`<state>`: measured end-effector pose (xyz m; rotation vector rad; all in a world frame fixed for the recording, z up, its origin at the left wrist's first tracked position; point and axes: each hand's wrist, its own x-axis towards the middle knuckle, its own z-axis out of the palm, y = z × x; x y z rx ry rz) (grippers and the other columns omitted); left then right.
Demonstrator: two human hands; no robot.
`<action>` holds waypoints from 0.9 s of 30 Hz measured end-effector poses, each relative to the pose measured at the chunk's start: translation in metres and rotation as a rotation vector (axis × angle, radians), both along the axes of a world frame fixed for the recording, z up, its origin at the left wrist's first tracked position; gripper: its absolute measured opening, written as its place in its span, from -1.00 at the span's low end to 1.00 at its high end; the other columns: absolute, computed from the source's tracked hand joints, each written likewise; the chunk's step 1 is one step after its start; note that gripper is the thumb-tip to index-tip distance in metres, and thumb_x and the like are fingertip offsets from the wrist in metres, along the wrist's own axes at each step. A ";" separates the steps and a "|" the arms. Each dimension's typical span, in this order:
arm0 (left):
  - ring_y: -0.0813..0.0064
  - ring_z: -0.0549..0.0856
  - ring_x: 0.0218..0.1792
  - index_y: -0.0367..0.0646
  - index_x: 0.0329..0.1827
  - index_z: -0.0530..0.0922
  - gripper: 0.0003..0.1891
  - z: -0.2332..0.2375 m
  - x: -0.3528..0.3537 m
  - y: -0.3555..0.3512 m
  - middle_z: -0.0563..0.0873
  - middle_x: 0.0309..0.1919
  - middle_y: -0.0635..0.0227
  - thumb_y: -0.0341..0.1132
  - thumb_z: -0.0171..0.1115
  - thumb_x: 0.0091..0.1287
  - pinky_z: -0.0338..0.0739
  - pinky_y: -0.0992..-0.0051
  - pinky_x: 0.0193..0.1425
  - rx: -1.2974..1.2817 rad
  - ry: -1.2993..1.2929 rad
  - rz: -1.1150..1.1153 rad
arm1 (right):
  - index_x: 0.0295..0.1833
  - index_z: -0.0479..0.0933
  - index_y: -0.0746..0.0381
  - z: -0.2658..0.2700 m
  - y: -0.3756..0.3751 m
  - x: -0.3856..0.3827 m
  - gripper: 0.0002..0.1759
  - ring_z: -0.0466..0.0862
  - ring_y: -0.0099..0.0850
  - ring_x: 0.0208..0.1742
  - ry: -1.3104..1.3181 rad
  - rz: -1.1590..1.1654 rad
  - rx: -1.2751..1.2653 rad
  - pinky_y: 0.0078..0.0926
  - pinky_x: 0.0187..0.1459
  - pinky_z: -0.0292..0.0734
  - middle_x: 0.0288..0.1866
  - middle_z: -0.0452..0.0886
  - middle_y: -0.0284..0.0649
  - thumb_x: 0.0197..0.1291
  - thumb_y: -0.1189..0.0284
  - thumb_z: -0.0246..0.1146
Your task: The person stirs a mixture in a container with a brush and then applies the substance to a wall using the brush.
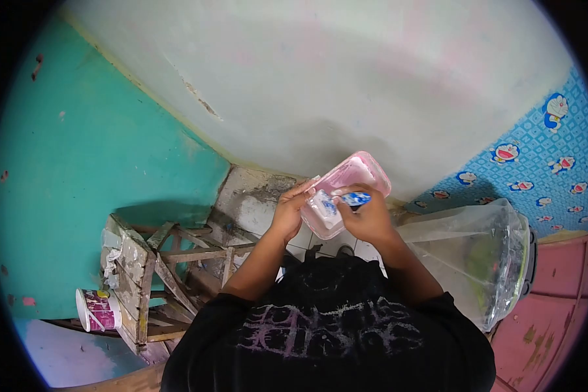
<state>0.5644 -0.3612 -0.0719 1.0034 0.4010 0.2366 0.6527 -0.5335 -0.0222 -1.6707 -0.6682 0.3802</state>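
A pink plastic tub (366,166) with white paste or paint inside is held tilted in front of my chest. My left hand (290,212) grips its left rim, fingers closed around the edge. My right hand (368,217) is closed on a tool with a blue-and-white handle (355,198), held over the tub. The tool's working end is down among the white stuff, so its exact kind is hard to make out. A blue-and-white patch also shows inside the tub, left of my right fingers.
A whitish wall (294,85) rises ahead, meeting a green wall (111,157) at left. A wooden ladder-like stand (147,281) and a paint bucket (99,310) are lower left. Plastic sheeting (464,255) covers something at right, near blue cartoon wallpaper (522,176) and a pink surface (542,326).
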 end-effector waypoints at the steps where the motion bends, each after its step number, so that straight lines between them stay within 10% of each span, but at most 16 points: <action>1: 0.48 0.59 0.11 -0.32 0.16 0.60 -0.66 0.000 0.000 0.002 0.66 0.09 0.30 -0.48 0.18 0.33 0.40 0.50 0.27 0.002 -0.006 0.013 | -0.23 0.64 0.34 0.002 -0.003 0.004 -0.83 0.71 -0.31 -0.25 -0.006 -0.019 0.034 -0.44 -0.17 0.56 -0.24 0.70 -0.05 0.07 0.48 0.33; 10: 0.48 0.60 0.10 -0.33 0.16 0.60 -0.67 0.000 -0.004 -0.005 0.67 0.07 0.29 -0.49 0.16 0.34 0.41 0.49 0.27 -0.045 0.016 0.032 | -0.15 0.64 0.30 0.008 -0.034 0.015 -0.80 0.69 -0.18 -0.25 -0.452 -0.096 0.006 -0.45 -0.19 0.55 -0.25 0.65 -0.09 0.04 0.57 0.31; 27: 0.47 0.61 0.08 -0.36 0.17 0.58 -0.67 -0.006 -0.002 -0.001 0.65 0.07 0.31 -0.48 0.15 0.36 0.44 0.48 0.24 0.052 0.017 0.005 | -0.17 0.63 0.27 -0.006 -0.028 -0.007 -0.79 0.70 -0.15 -0.23 -0.314 0.054 -0.003 -0.43 -0.17 0.57 -0.21 0.66 -0.08 0.01 0.54 0.34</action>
